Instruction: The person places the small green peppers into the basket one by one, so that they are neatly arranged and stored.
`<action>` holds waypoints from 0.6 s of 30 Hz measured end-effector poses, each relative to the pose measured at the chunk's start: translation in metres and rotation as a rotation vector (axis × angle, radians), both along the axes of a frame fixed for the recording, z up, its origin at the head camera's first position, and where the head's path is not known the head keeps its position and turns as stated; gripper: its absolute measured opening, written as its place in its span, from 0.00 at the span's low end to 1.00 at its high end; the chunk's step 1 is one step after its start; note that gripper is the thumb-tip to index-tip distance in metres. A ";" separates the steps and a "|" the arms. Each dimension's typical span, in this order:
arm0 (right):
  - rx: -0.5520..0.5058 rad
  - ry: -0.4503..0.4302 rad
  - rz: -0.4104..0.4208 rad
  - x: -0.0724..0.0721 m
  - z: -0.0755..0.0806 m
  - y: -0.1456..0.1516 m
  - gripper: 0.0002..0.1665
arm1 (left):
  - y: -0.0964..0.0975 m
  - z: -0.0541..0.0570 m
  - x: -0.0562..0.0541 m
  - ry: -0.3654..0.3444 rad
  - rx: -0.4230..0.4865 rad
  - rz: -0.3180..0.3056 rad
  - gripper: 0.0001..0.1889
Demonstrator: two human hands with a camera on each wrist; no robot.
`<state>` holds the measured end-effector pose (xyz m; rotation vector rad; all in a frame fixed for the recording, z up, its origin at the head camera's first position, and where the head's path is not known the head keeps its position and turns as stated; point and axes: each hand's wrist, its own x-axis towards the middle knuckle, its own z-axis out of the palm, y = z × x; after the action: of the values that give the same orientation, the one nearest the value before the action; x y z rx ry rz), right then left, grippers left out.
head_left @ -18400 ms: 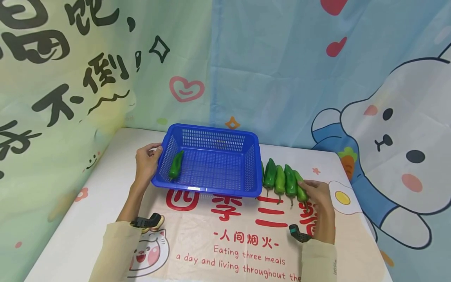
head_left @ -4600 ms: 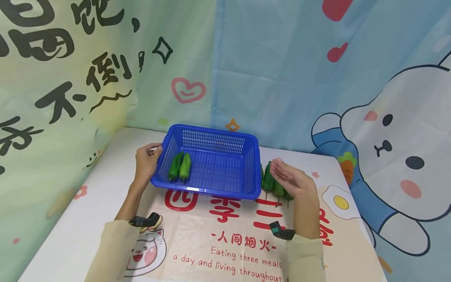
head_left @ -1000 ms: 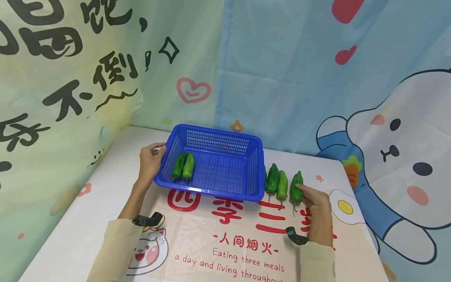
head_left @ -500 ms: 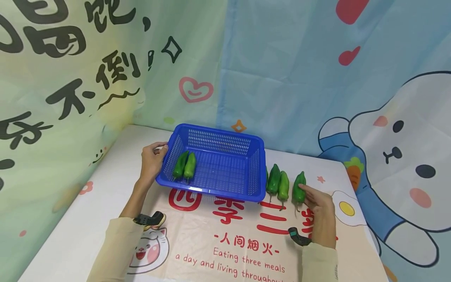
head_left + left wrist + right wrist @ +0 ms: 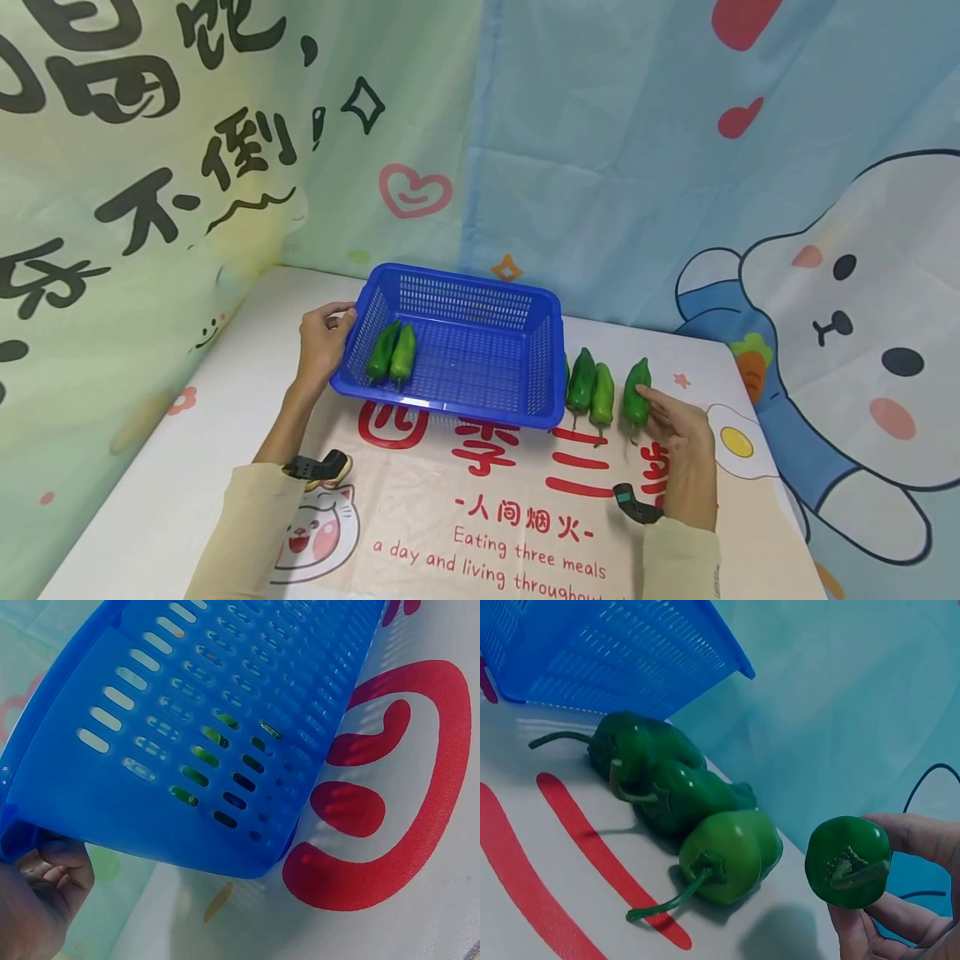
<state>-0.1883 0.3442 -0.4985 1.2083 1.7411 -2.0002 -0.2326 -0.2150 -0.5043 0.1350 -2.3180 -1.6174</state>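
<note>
A person's right hand [image 5: 681, 421] is pinching a green pepper [image 5: 636, 405] between thumb and fingers, holding it at the right side of the table [image 5: 150, 492]. The pepper is gleaming dark green, tapering to a blunt tip that is pointing away from the person. The left hand [image 5: 321, 342] is gripping the left rim of a blue plastic basket [image 5: 465, 408], where a darker pepper [image 5: 383, 352] and a lighter pepper [image 5: 402, 354] are lying side by side near the left wall.

The right wrist view is showing the held pepper's stem end, with a curved stem and a rough, brownish cap. It is also revealing three peppers on the table bunching together; from the head, the basket's wall is mostly hiding the first. The left wrist view is catching green patches through the basket's slots.

The basket's right wall is standing just beside that row. A gap is separating the held pepper from the row's lighter end pepper [image 5: 602, 396]. Inside the basket, mesh floor is stretching from the two peppers to the right wall. The table's far edge is running along the blue backdrop [image 5: 600, 208].
</note>
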 end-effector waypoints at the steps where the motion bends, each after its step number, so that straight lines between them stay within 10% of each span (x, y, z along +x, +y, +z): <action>1: -0.002 0.009 0.012 0.000 0.001 -0.001 0.51 | 0.000 0.000 0.000 0.000 0.001 0.000 0.16; 5: 0.008 0.033 0.047 0.003 0.007 -0.005 0.51 | 0.000 0.000 0.000 -0.001 0.012 -0.001 0.16; 12: -0.003 0.079 0.064 0.007 0.014 -0.014 0.17 | 0.000 0.000 0.000 0.000 0.010 -0.005 0.16; 18: 0.030 0.088 0.066 0.006 0.019 -0.026 0.34 | 0.001 0.000 0.000 -0.007 0.017 -0.003 0.16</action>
<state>-0.1819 0.3182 -0.4791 1.0725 1.8326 -2.0250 -0.2326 -0.2145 -0.5041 0.1414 -2.3106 -1.6412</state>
